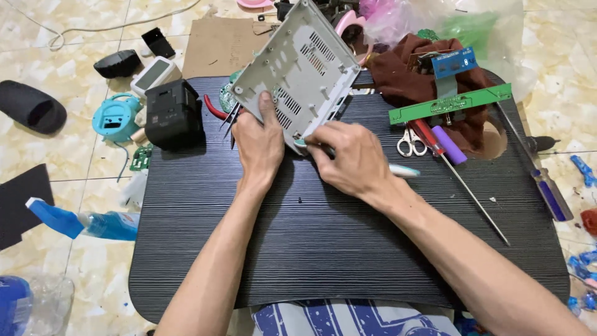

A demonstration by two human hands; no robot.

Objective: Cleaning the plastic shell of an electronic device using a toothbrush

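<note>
Grey plastic casing (305,68): we find it tilted on edge above the far middle of the black ribbed counter (348,249), its vented inner face turned toward us, its long axis running from lower right, near the hands, up and away to the upper left.
Left hand (258,146): we note the thumb pressed flat against the casing's lower face, the other fingers wrapped behind the near edge and hidden; the hand grips the casing from below and steadies it.
Right hand (348,158): its fingers (320,138) are bunched together, pinching a slim white tool with a teal tip (404,171); the working end meets the casing's lower corner, and we cannot tell from here whether it touches a screw or a clip.
Governing relation: the casing lies directly ahead of and above both sets of fingers; the corner under attention sits between the two hands, the right hand's fingertips the nearer.
Nearby on the counter: a black box-shaped part (174,115) to the left; a green circuit strip (451,102), small scissors (407,142), a purple cylinder (449,144) and a long thin screwdriver (472,193) to the right, all well apart from the hands.
Floor: a blue spray bottle (81,223) lies beside the counter's left edge.
</note>
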